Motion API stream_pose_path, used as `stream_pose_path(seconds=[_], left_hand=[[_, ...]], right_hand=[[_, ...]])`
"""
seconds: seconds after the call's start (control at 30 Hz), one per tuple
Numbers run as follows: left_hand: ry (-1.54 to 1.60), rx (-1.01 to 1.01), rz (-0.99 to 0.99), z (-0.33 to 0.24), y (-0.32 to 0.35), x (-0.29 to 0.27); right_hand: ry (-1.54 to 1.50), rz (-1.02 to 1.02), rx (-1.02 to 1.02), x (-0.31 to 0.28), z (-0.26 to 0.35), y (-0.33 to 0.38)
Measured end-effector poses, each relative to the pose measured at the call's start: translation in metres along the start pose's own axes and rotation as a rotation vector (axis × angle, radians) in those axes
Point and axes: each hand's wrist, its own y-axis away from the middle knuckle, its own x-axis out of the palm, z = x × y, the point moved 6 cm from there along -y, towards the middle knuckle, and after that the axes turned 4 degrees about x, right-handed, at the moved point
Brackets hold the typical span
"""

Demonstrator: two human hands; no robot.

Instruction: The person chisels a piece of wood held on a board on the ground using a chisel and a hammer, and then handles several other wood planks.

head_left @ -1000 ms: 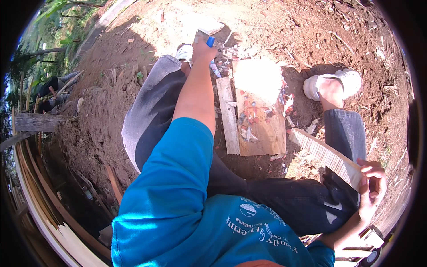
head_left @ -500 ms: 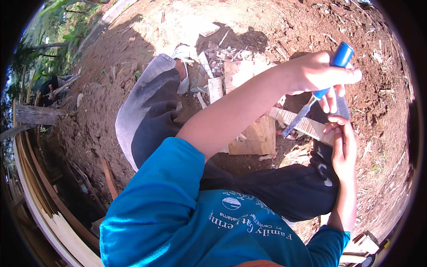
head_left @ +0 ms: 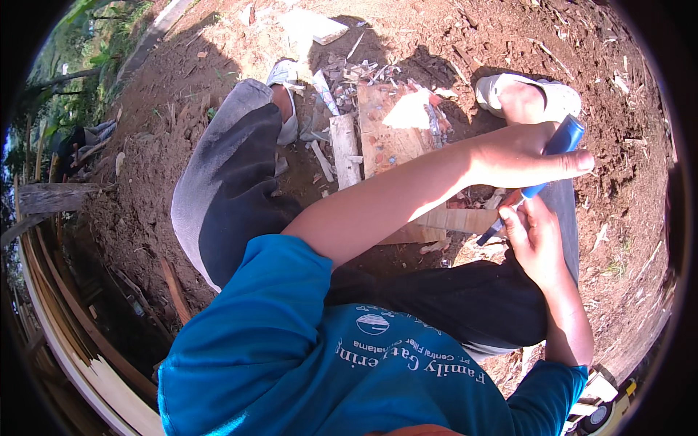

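now the left hand (head_left: 520,156) grips a blue-handled knife (head_left: 534,182); the right hand (head_left: 538,240) pinches a wood strip (head_left: 458,218).

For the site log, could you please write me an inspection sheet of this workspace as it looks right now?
Surface: bare reddish dirt ground, sunlit, strewn with chips.
Job's things: blue-handled knife, blade angled down onto a pale wooden strip lying across the lap.
Clutter: wooden board between the feet, a narrow slat beside it, wood shavings.
Grippers: left hand closed round the knife handle; right hand at the strip by the blade, grip unclear.
Cables: nothing seen.
Surroundings: stacked planks at the left, greenery beyond.
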Motion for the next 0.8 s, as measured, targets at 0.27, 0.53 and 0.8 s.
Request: stream_pose_path(seconds=[0.27,0.53,0.8], left_hand=[[-0.476,-0.258,-1.167,0.124,0.059,-0.309],[-0.951,-0.450,-1.037,0.196,0.144,-0.446],[-0.725,-0.404,-0.948,0.226,0.138,-0.498]], right_hand=[[-0.064,-0.035,-0.071,0.003,0.003,0.001],[-0.055,0.040,-0.058,0.002,-0.013,-0.003],[-0.085,0.100,-0.197,-0.005,-0.002,-0.019]])
